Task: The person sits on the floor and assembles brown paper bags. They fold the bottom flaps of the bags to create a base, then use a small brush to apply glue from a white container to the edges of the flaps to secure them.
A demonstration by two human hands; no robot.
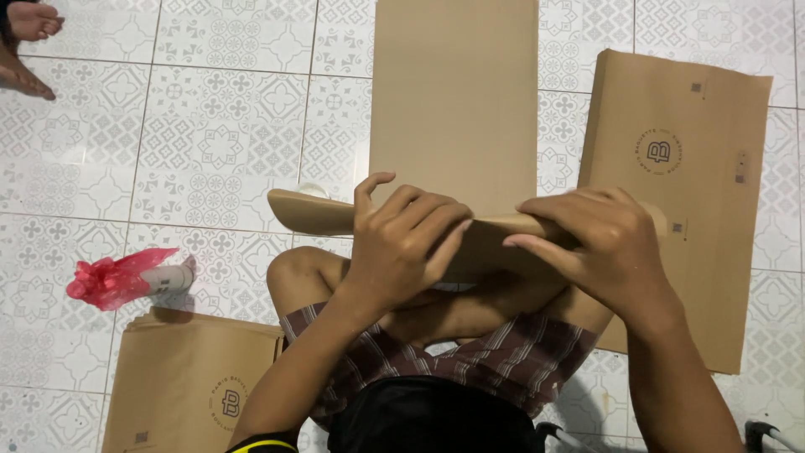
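A white floor of patterned grey-on-white tiles (210, 143) fills the view, and a person sits cross-legged on it in striped brown shorts. The plain brown cardboard sheet (457, 92) is the landmark: it lies flat ahead of the knees and runs up past the top edge. Just right of that sheet lies a stack of flat brown paper bags with a round printed mark (679, 193), tilted slightly. Below and left of the sheet, beside the left thigh, sits a second pile of the same brown paper bags (189, 382). At the sheet's near end, both hands press on a folded brown paper piece (314, 214) held across the knees: the left hand (407, 239) curls over its middle, fingers bent, and the right hand (599, 243) grips its right part from above. Well left of the sheet lies a white roll wrapped in red plastic (126, 279). Far up left, bare feet (29, 42) of another person show.
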